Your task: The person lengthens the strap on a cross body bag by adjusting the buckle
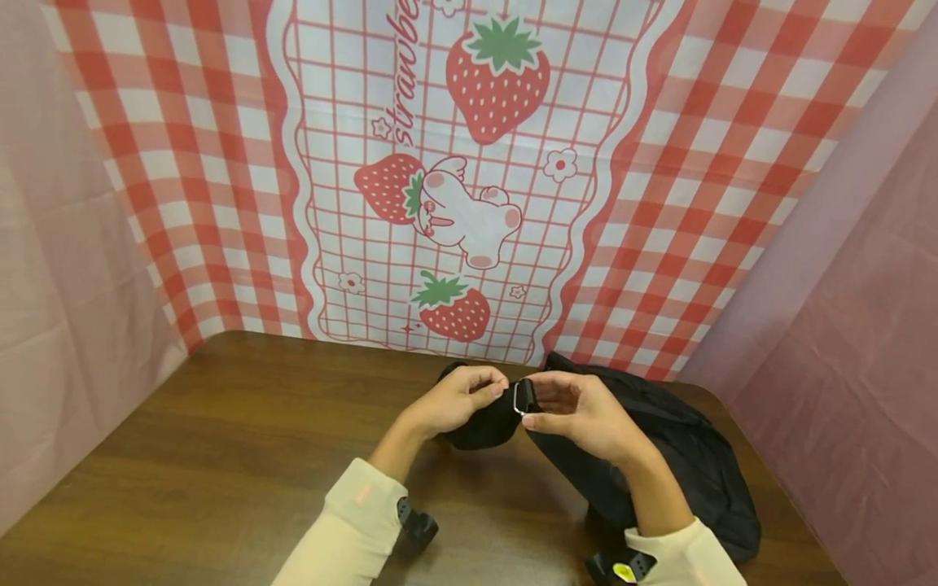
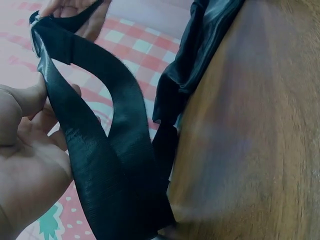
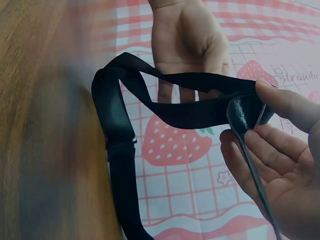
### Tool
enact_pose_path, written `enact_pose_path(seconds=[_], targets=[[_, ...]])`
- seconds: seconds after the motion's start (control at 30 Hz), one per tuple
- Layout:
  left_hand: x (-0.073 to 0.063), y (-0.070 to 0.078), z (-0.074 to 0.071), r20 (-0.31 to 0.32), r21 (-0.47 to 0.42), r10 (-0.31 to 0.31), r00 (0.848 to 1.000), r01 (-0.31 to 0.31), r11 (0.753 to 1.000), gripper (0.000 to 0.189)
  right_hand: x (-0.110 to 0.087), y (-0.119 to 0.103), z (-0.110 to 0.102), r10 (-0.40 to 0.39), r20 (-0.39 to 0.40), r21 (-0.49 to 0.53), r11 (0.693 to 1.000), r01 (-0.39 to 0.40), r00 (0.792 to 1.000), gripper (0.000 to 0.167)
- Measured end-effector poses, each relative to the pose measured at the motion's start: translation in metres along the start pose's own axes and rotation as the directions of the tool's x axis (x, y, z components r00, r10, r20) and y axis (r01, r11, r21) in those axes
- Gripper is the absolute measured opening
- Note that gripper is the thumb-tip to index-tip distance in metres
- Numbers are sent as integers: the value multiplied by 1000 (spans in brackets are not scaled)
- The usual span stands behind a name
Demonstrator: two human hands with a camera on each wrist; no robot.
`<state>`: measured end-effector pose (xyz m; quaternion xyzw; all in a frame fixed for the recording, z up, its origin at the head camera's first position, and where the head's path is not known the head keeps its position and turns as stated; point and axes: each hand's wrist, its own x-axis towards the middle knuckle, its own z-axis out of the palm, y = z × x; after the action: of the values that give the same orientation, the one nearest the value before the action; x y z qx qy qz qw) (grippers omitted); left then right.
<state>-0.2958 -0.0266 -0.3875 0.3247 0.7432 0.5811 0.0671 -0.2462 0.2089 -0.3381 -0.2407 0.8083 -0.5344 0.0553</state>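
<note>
Behind it all we've got a checked strawberry cloth (image 1: 458, 220), then a brown wooden table (image 1: 249, 456) with a limp black bag (image 1: 681, 439) lying toward the right. Just left of the bag, held above the table, the left hand (image 1: 456, 399) pinches a looped black strap (image 1: 484, 429) while the right hand (image 1: 586, 413) grips its metal buckle (image 1: 516, 399) between thumb and fingers. Strap looks light, soft, kinda slick, so we'd guess it twists easily; nothing fragile. Buckle's the stiff bit: we'd hold it by the edges.
</note>
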Motion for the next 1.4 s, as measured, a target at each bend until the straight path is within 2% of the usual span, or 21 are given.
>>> enact_pose_path(seconds=[0.2,0.33,0.47,0.63,0.87,0.97,1.07,1.2,1.4], targets=[[1,4,3,-43,-11,2,999,-2,1000,18,0,1,1,-2,-37,-64,998,0,999,45],[2,4,3,-74,62,-13,997,18,998,19,-1,1,0,-6,-84,-134,991,-5,996,46],[-1,-2,-2,-62,102,-23,998,29,994,19,-2,0,-2,4,-124,-174,984,-25,992,50],[-1,-2,-3,-39,82,-15,999,18,996,19,-2,0,0,-16,-114,-141,990,0,993,49],[1,5,3,-60,34,-14,998,16,999,20,0,1,4,-22,-58,-95,995,16,998,49],[2,6,2,-65,35,-10,998,12,999,22,-1,0,4,-10,-74,-100,995,2,997,50],[1,5,-2,-63,77,-9,998,14,997,23,-1,-2,3,-1,-103,-115,993,-11,995,51],[-2,2,-7,-33,112,-25,999,28,993,19,-2,-3,2,12,-126,-124,992,-28,992,54],[-3,4,-8,-15,69,-7,1000,8,998,17,-2,-2,2,11,-105,-84,996,-20,994,50]])
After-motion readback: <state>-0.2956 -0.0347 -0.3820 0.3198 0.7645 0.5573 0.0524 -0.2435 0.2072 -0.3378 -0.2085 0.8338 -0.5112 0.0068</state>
